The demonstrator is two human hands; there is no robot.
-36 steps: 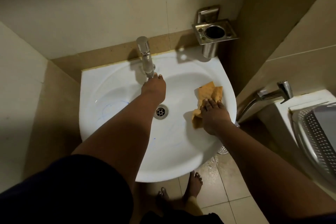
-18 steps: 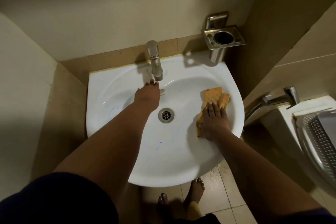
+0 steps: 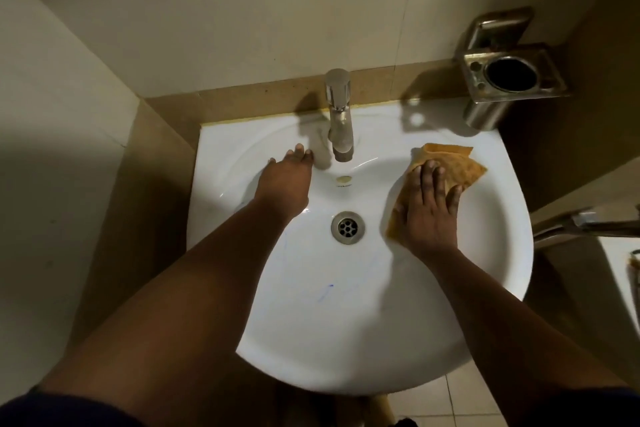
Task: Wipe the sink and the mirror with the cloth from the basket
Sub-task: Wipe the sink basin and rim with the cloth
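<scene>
A white sink (image 3: 346, 329) fills the middle of the view, with a metal drain (image 3: 347, 227) at its centre and faint blue marks on its lower bowl. My right hand (image 3: 427, 208) presses flat on an orange cloth (image 3: 453, 166) against the sink's right inner wall, fingers straight. My left hand (image 3: 285, 180) rests with straight fingers on the bowl's back left wall, just left of the steel tap (image 3: 340, 114). The mirror is out of view.
A steel tumbler holder (image 3: 509, 76) is fixed to the wall at the back right of the sink. A second metal tap (image 3: 585, 225) and a white edge show at the far right. Beige tiled walls close in on the left and behind.
My right hand has slid the cloth up the right wall of the bowl toward the back. My left hand has moved from under the tap's spout to its left side.
</scene>
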